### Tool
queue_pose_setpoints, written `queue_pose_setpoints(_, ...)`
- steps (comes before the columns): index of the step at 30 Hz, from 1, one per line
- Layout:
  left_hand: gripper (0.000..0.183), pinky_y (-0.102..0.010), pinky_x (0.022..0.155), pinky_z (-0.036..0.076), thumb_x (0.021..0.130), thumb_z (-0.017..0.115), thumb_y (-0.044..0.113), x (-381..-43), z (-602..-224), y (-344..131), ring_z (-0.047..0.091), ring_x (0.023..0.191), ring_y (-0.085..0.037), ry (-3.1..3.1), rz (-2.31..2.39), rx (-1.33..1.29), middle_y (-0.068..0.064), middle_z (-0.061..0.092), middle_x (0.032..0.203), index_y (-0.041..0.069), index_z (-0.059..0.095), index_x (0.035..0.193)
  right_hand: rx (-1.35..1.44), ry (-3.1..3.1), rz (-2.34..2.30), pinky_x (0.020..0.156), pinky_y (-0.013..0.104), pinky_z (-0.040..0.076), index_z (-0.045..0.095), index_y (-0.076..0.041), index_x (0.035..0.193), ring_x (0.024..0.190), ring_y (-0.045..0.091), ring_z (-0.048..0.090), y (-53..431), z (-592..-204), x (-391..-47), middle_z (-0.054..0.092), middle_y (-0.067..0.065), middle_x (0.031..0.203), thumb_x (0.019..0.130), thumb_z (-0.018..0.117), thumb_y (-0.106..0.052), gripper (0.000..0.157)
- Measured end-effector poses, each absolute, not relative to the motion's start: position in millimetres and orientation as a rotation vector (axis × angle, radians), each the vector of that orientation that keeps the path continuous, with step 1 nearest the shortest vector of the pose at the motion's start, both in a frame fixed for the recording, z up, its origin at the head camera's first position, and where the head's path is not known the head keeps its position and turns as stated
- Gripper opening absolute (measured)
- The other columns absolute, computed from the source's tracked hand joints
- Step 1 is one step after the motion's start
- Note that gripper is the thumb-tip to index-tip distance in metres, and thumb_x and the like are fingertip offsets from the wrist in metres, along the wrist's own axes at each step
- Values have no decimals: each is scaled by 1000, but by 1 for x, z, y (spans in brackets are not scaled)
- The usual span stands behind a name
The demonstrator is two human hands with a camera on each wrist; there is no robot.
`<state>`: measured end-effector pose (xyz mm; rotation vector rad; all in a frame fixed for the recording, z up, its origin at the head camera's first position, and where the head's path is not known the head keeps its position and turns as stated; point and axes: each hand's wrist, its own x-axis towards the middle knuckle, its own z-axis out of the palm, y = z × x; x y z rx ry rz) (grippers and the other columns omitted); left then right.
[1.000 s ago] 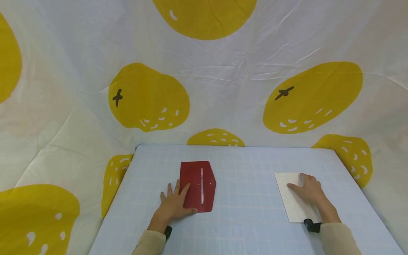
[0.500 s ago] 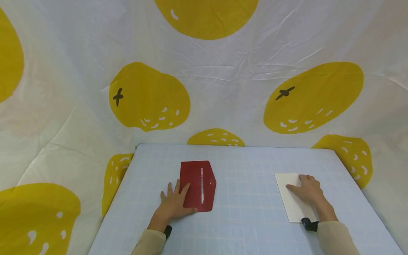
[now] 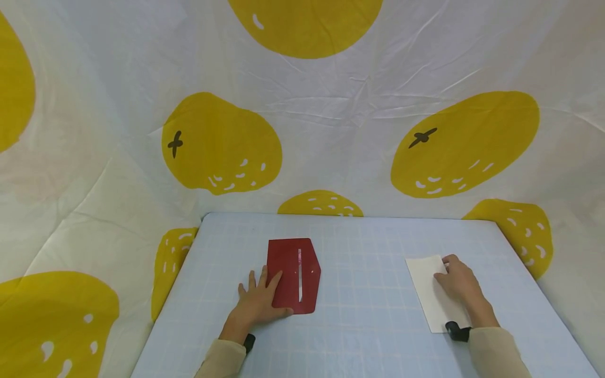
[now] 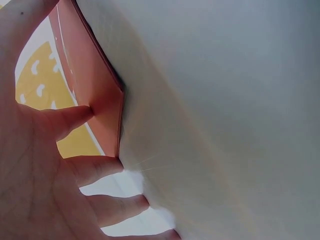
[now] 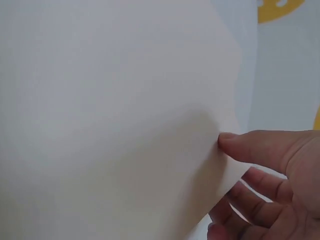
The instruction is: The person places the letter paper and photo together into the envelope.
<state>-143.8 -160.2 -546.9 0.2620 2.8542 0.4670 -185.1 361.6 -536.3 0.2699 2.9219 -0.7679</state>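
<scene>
On the left of the table lies a red envelope [image 3: 284, 257], its pointed flap to the right and a pale strip running down it. My left hand [image 3: 257, 304] rests with spread fingers on its lower left edge; in the left wrist view the index fingertip touches the red paper [image 4: 102, 120]. Over on the right is a white sheet of paper [image 3: 427, 289]. My right hand [image 3: 462, 286] pinches its right edge, thumb on top and fingers beneath, as the right wrist view of the paper [image 5: 125, 100] shows. That edge is lifted slightly.
Both things lie on a table with a pale blue checked cover [image 3: 361, 294]. A white curtain [image 3: 331, 147] with large yellow fruit prints hangs behind and at the sides. A black strap piece [image 3: 457, 332] sits at the right wrist, over the paper's lower edge.
My right thumb has drawn back toward the sheet's right edge, and the fingers have curled under it. The sheet's edge has risen a little. The left hand and red envelope have stayed still.
</scene>
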Motion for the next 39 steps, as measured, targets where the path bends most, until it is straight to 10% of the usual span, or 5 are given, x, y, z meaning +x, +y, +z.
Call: queue_pose_setpoints(39,108,-80,102,17,71,79,64,-144,-548,-159,15,140,-58,2845,476,252,-25,22,159,14,35,155,388,2659,-1440,63,31,50,22,-3,157,82,27,58,352,-536,-192,57,29,118,99,61,-14,70)
